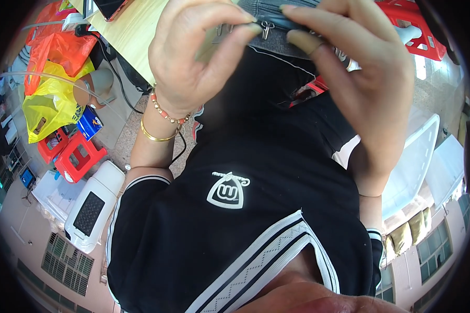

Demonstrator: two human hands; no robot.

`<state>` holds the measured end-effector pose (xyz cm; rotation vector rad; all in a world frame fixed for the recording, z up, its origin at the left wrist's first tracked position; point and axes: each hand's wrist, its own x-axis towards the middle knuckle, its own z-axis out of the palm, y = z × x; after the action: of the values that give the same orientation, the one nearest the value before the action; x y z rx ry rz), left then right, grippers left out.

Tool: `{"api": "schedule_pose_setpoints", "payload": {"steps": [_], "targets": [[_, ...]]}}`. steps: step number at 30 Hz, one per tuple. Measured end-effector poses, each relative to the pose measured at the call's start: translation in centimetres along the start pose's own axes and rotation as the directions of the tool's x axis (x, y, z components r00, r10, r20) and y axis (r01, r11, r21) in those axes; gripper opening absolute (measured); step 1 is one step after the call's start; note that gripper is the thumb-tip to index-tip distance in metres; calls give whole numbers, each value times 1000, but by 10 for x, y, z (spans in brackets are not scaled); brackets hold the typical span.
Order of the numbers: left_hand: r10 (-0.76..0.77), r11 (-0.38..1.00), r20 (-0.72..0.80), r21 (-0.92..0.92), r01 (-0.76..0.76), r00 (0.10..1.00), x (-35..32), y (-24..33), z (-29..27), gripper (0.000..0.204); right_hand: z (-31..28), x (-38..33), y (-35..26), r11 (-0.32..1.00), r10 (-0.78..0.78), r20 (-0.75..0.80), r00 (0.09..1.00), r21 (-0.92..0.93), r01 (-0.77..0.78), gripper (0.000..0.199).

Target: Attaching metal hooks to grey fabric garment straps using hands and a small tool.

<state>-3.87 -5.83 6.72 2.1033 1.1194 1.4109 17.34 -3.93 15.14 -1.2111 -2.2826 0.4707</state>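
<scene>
Dark grey ribbed fabric (291, 46) is held up at the top of the head view, with bluish-grey cloth behind it. A small silvery wire hook (267, 30) sits on this fabric between my hands. My left hand (201, 49) is pinched, thumb against index finger, right beside the hook. What lies between those fingertips is too small to make out. On the other side, my right hand (363, 55) grips the fabric between thumb and index finger. Its other fingers are hidden behind. More thin metal hooks (224, 29) show behind my left fingers.
A pale wooden table (133, 39) is at upper left, with a dark flat device (109, 7) on it. Beyond are an orange bag (62, 52), a yellow bag (55, 101) and red stools (81, 159). A black cable (112, 68) hangs down. To the right stands a whitish plastic bin (410, 156).
</scene>
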Motion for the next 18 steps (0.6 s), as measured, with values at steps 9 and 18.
{"api": "schedule_pose_setpoints", "payload": {"steps": [9, 18], "targets": [[12, 926, 284, 358, -118, 959, 33, 40, 5, 12, 9, -19, 35, 776, 380, 10, 925, -547, -313, 34], [171, 944, 25, 282, -172, 985, 8, 11, 18, 21, -1, -29, 24, 940, 262, -193, 946, 274, -204, 34]]}}
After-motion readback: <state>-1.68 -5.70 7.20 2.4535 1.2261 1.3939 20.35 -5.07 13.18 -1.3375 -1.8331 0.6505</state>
